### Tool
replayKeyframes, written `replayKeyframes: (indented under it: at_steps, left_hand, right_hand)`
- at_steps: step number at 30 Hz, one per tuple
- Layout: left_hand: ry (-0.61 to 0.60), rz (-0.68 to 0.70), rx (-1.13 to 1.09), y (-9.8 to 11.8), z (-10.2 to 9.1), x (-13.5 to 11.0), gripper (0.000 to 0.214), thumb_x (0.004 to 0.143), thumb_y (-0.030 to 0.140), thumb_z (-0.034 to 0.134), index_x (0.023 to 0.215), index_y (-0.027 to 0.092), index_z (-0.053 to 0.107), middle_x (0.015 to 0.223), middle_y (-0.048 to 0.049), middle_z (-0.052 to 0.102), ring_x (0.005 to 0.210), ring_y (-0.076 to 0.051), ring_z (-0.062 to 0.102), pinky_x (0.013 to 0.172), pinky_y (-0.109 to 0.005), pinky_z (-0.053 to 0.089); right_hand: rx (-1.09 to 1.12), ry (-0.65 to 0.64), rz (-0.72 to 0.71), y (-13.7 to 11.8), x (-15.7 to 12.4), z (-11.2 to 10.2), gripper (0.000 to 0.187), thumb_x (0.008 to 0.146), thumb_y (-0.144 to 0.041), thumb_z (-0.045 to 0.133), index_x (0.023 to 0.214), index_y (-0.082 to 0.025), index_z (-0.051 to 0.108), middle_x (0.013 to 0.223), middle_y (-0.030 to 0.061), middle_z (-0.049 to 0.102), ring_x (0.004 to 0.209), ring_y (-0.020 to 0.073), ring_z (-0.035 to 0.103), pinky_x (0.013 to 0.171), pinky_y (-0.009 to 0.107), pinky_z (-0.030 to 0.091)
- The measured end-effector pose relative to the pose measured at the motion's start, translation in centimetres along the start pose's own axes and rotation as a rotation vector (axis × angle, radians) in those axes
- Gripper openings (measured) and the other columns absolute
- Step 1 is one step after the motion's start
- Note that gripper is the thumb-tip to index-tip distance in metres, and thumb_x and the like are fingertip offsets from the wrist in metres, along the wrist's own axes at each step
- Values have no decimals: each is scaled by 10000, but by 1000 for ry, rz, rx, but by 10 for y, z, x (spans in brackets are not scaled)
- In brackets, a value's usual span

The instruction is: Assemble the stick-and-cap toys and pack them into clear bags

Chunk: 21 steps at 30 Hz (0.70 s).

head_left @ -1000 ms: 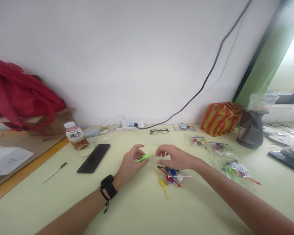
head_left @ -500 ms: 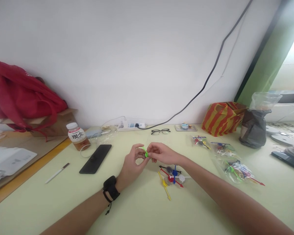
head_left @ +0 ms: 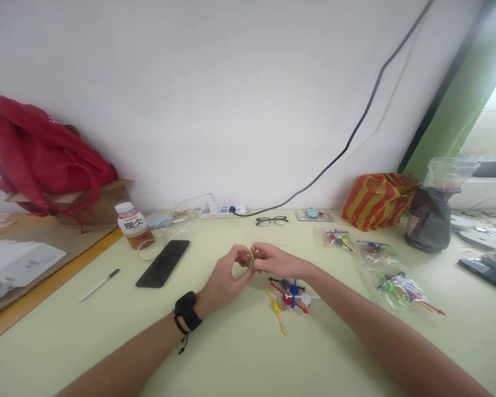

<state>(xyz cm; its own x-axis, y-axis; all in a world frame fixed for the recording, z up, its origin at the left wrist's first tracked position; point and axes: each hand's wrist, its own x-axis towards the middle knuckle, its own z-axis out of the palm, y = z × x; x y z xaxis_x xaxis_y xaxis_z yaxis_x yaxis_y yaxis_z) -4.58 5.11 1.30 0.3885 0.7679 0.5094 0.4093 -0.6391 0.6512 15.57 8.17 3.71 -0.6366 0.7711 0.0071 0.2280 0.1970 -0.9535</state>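
A small green plastic arrow spinner (head_left: 252, 263) is pinched between the fingertips of both hands, above the middle of the table. My left hand (head_left: 228, 271), with a black band on its wrist, grips it from the left. My right hand (head_left: 275, 259) closes on it from the right, and the fingers hide most of it. Just below my right hand lies a cluster of spinners with clear round bases: a yellow arrow (head_left: 276, 311), a red arrow (head_left: 288, 298), a blue arrow (head_left: 294, 292), a black arrow (head_left: 273, 280) and a white one (head_left: 305, 299).
Clear bags of coloured arrows (head_left: 400, 289) lie to the right, near a striped bag (head_left: 374, 201) and a grey bag (head_left: 427, 220). A black phone (head_left: 163, 263), bottle (head_left: 133, 226) and pen (head_left: 99, 285) are at left. Glasses (head_left: 271, 221) and a power strip (head_left: 223, 212) sit behind.
My hands have drawn closer around the green spinner, which is turned and now more hidden by the fingers. The view has shifted slightly. The spinners on the table stay put.
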Motion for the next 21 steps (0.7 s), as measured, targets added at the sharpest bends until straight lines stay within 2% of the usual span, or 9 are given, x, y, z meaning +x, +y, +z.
replayKeyframes:
  at_steps: [3,6,9,12,14,16,19,21]
  left_hand:
    - [0,8,50,-1,-3,2,101,1000,304,582,1032,214,616,951,-32,697,857,-174,632,817,-315,517]
    - [0,-21,96,-10,-7,4,155,976,345,624,901,209,632,894,-28,713,830,-182,645,803,-321,519]
    - [-58,-84,114,-21,-8,5,195,934,377,681,839,213,634,900,-21,741,833,-192,675,784,-320,534]
    - [-72,-143,143,-33,-7,5,138,922,372,680,921,234,692,941,-23,764,889,-217,702,825,-347,560]
    - [-42,-164,184,-39,-5,5,126,914,354,675,957,242,715,975,-31,768,931,-235,706,861,-373,566]
    - [-17,-169,237,-43,-4,5,126,908,336,671,976,246,726,1013,-41,764,975,-252,701,896,-400,562]
    - [6,-144,276,-43,-3,4,150,923,312,653,1045,254,718,1079,-51,744,1071,-267,672,967,-438,539]
    - [25,-116,270,-42,-2,3,166,936,296,645,1086,258,705,1116,-56,727,1122,-268,647,1006,-452,522]
  right_hand:
    - [-163,106,-26,2,1,-4,81,841,-167,507,903,-218,505,790,-43,519,709,135,455,619,247,361]
    - [-435,139,35,6,0,-15,189,876,-147,463,1031,-217,546,800,-26,541,735,155,503,637,258,381]
    - [-665,133,102,7,-6,-29,273,875,-213,593,1145,-203,559,917,33,636,815,193,561,670,282,390]
    - [-740,151,133,1,-13,-42,196,850,-282,681,1014,-193,618,960,82,675,829,219,578,664,299,378]
    - [-764,67,172,-4,-17,-49,180,819,-352,735,820,-198,643,873,69,692,755,207,587,626,296,378]
    - [-757,-120,245,-9,-20,-53,263,750,-420,801,711,-203,658,797,41,705,695,192,596,587,287,384]
    - [-738,-360,328,-12,-21,-56,260,709,-441,814,718,-208,699,777,11,713,695,181,604,569,275,396]
    - [-741,-397,334,-13,-21,-57,228,716,-411,788,716,-204,691,754,3,696,686,173,588,563,273,396]
